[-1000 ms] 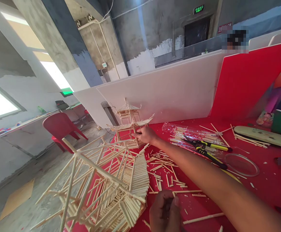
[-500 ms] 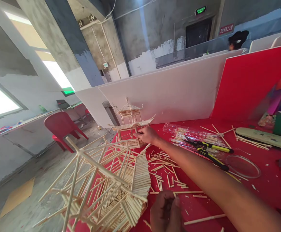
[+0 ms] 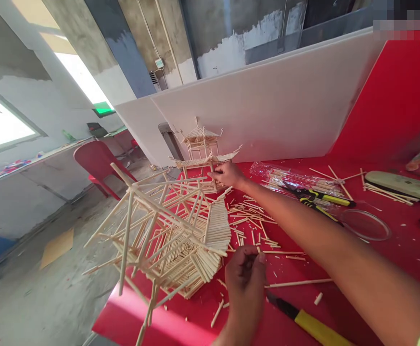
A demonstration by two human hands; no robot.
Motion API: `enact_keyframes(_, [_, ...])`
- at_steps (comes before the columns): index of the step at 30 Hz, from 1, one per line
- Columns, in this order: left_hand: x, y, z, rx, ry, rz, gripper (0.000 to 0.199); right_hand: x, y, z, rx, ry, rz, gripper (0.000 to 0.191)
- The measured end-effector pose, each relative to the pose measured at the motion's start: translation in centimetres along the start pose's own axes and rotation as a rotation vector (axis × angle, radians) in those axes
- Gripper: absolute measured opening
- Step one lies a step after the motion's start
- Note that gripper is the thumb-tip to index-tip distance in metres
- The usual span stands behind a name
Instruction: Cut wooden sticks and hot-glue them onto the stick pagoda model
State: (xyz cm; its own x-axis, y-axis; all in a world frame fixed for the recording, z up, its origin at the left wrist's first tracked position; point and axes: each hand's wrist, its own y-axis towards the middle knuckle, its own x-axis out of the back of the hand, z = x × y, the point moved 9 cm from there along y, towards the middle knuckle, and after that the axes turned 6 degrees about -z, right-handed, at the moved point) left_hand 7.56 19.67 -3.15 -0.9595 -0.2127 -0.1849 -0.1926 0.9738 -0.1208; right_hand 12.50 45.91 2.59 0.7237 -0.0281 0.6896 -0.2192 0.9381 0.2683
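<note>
My right hand reaches far across the red table, its fingers closed at a post of the small stick pavilion, which has two tiers of roof. Nearer me, my left hand is closed in a pinch, and a pale stick tip shows between thumb and finger; most of that piece is hidden. Left of this hand stands a larger stick pavilion frame with bare upper beams and a partly slatted roof. Cut stick pieces lie scattered between the two hands.
A yellow utility knife lies at the near edge. Yellow-black pliers rest by a plastic bag of sticks. Farther right are a clear round lid and a pale green case. White boards stand behind the table.
The view has tipped downward, bringing the utility knife and the table's near edge into sight. My right hand stays at the small pavilion; my left hand remains pinched, with more of its wrist showing.
</note>
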Motion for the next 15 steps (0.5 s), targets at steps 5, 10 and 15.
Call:
enact_keyframes(5, [0.8,0.1,-0.2,-0.019,-0.033,-0.073,0.035,0.2,-0.1,-0.1,-0.009,-0.010,-0.006,0.034])
enact_keyframes(10, [1.1,0.0,-0.5,-0.033,-0.036,-0.106,0.036,0.2,-0.1,-0.2,-0.008,0.003,-0.013,0.036])
enact_keyframes(15, [1.4,0.0,0.0,-0.041,-0.060,-0.161,0.040,0.2,0.0,-0.2,0.003,0.006,-0.025,0.037])
